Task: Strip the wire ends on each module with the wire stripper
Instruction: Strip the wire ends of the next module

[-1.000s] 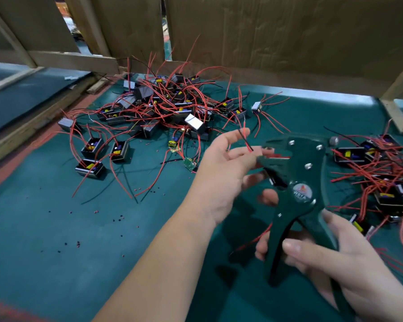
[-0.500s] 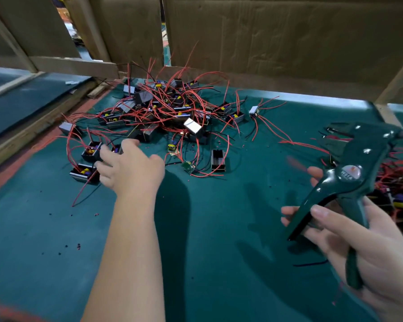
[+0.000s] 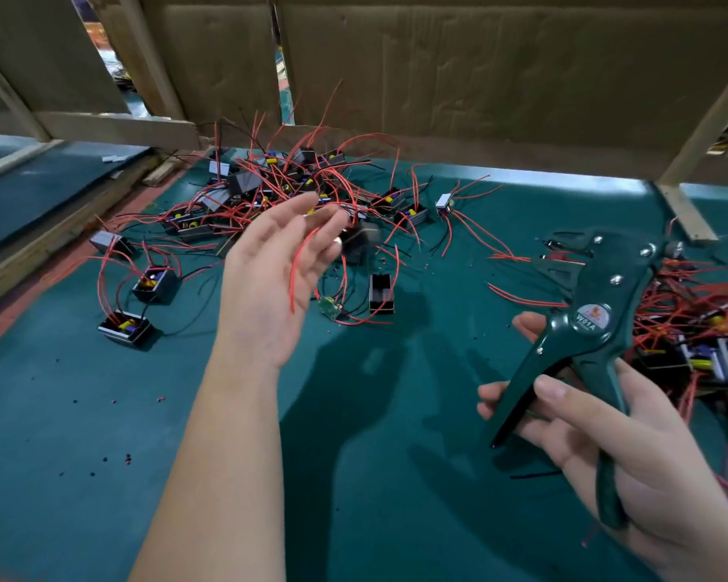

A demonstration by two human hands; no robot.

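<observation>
A cardboard wall (image 3: 480,77) on a wooden frame (image 3: 114,128) closes off the back of a green-covered surface (image 3: 354,476). At the far middle of the surface lies a big heap of modules (image 3: 278,186), small dark boxes tangled in red and black leads. A second heap (image 3: 698,329) crowds the right edge. The left hand (image 3: 265,283) is raised palm-up in front of the big heap, its fingers loosely curled round a red wire (image 3: 297,270) that runs down across the palm. The module (image 3: 360,241) on that wire is blurred and hangs just past the fingertips, clear of the surface. The right hand (image 3: 648,455) grasps both handles of the dark green wire stripper (image 3: 581,342). The tool is held above the surface beside the right heap. Its handles are spread and its jaws gape toward the left, well apart from the held wire. Two separate modules (image 3: 154,283) (image 3: 125,329) sit at the left, near the big heap. An empty black housing (image 3: 381,294) stands between the hands, with a small green circuit board (image 3: 331,308) just beside it. Tiny dark and red insulation bits (image 3: 127,457) dot the near left of the surface.
</observation>
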